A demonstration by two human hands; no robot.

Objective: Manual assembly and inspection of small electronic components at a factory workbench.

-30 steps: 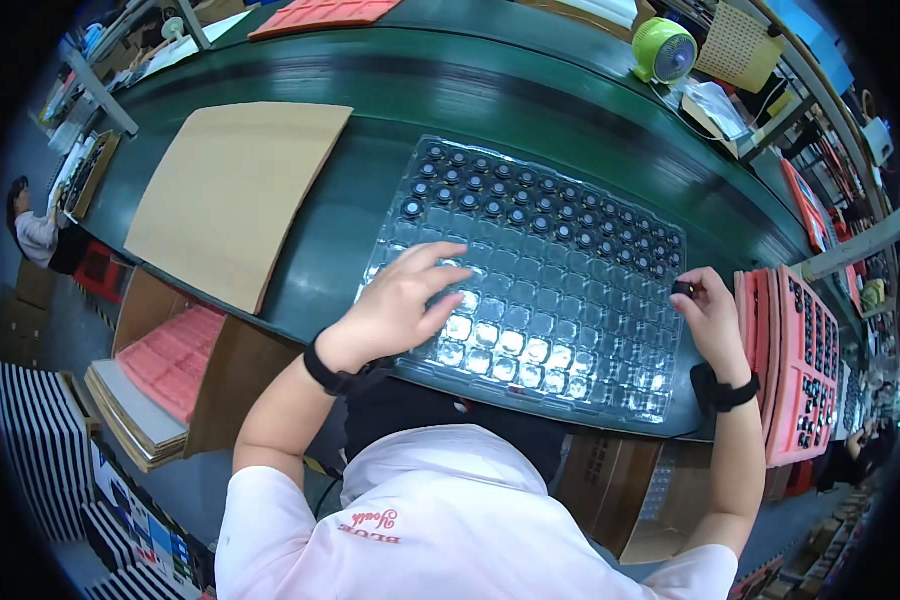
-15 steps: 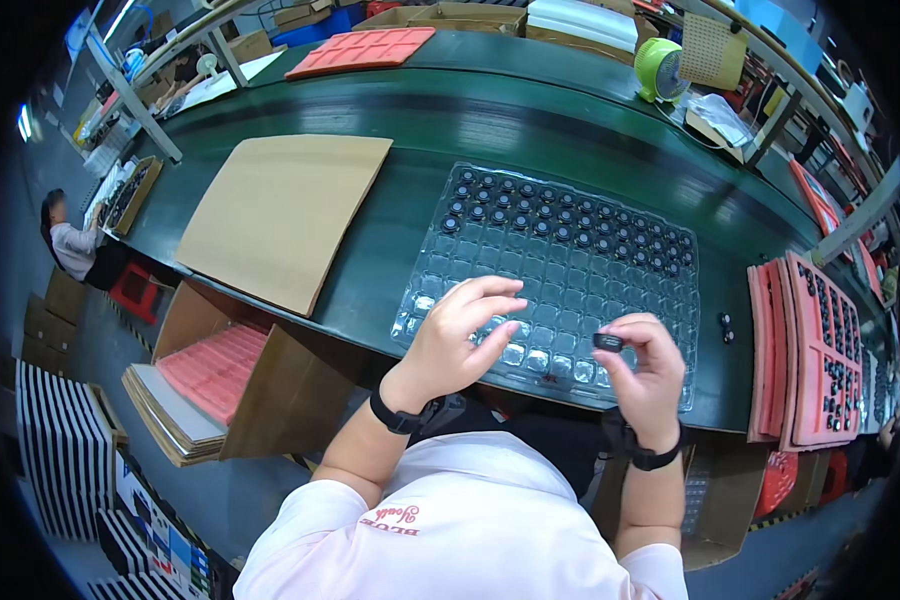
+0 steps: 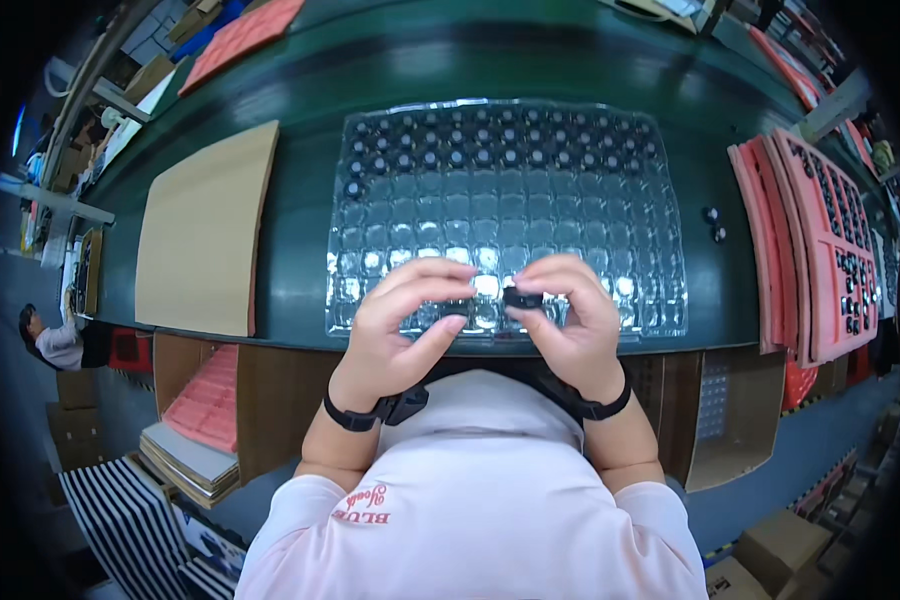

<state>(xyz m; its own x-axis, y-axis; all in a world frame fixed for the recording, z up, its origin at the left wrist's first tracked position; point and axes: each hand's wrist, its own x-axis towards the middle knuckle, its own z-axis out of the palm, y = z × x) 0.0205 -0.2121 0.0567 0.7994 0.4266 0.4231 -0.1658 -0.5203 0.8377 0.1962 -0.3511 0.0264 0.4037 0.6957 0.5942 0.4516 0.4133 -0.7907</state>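
A clear plastic tray [image 3: 490, 210] with rows of square pockets lies on the green table in front of me. Small black round parts [image 3: 483, 157] with pale tops fill its far rows, plus one pocket at the left of the following row. Above the tray's near edge, my right hand [image 3: 582, 335] pinches a short black cylindrical part [image 3: 522, 298] between thumb and fingers. Facing it, a small gap away, is my left hand [image 3: 395, 318], its fingers curved and the thumb apart. Nothing shows in its grasp.
Left of the tray lies a brown cardboard sheet [image 3: 210, 240]. Pink foam trays [image 3: 820, 260] holding black parts stand at the right, near loose black parts [image 3: 713, 222]. Open cardboard boxes [image 3: 280, 400] sit below the table edge. A person [image 3: 55, 338] works at far left.
My right hand has brought the black part leftward, close to my left hand. The whole view has shifted, so the tray now sits squarely before me.
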